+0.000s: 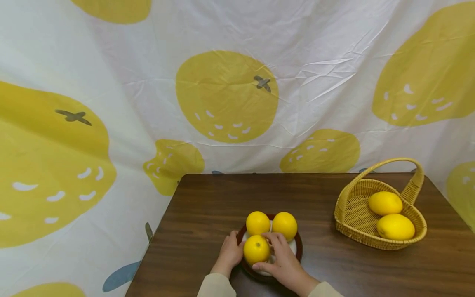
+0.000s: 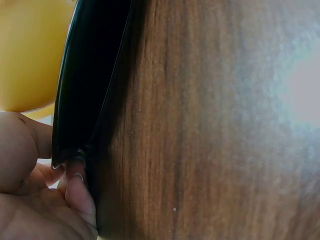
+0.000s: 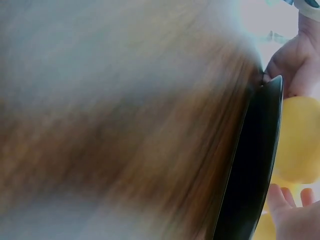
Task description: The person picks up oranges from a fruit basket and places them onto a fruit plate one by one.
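Three yellow lemons sit together on a round plate (image 1: 299,251) with a dark rim and white inside. The front lemon (image 1: 257,250) shows its stem end. Behind it are the left lemon (image 1: 257,223) and the right lemon (image 1: 284,226). My left hand (image 1: 229,252) grips the plate's left edge; in the left wrist view its thumb lies over the rim and its fingers reach below. Beside the front lemon, my right hand (image 1: 283,262) has its thumb and fingers spread along the fruit's right side. In the right wrist view its fingertips (image 3: 287,196) show close to a lemon.
A heart-shaped wicker basket (image 1: 352,206) with a tall handle stands to the right, holding two lemons (image 1: 395,227). The brown wooden table (image 1: 200,202) ends at a white cloth (image 1: 315,95) printed with large yellow fruits.
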`<state>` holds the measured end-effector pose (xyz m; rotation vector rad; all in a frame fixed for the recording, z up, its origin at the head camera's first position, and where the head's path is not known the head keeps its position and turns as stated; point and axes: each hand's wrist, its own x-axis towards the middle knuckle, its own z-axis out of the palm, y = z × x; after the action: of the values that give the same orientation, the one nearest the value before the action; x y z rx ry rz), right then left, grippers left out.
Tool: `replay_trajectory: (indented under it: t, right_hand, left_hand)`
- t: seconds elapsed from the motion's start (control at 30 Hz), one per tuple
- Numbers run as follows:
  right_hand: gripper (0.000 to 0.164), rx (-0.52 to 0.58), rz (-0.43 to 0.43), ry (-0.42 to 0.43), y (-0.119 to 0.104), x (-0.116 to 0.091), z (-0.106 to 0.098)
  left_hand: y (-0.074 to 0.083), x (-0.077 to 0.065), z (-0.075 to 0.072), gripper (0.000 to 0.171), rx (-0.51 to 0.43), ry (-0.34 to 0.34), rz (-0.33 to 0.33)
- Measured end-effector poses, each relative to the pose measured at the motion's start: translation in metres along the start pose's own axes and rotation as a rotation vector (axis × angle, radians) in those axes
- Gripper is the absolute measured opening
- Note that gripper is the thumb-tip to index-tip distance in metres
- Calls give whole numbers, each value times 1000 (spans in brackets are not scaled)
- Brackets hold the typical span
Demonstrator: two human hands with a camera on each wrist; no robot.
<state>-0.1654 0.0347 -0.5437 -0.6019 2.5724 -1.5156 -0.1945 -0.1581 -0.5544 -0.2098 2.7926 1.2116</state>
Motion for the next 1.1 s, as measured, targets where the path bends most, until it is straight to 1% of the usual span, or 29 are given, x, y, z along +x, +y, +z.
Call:
replay_trajectory:
  t: [0.1,0.23,0.5,0.73,0.9,1.1]
  right_hand:
    - [75,17,2,2,0,0,-3]
    - [73,8,3,8,-1,-2,-6]
    - [63,-3,-29,85,0,-8,-15]
    - [54,-36,-56,147,3,-10,-25]
    - [52,-48,-56,144,5,-12,-31]
    - [52,-41,-14,109,7,-14,-34]
  left_hand:
    - [0,1,0,38,-1,-3,4]
    - [0,2,1,37,2,-3,6]
    - [-1,3,2,39,13,-5,5]
    - [-2,5,1,38,20,-12,-4]
    - [-2,4,1,37,18,-2,11]
    - [-2,3,1,33,20,5,28]
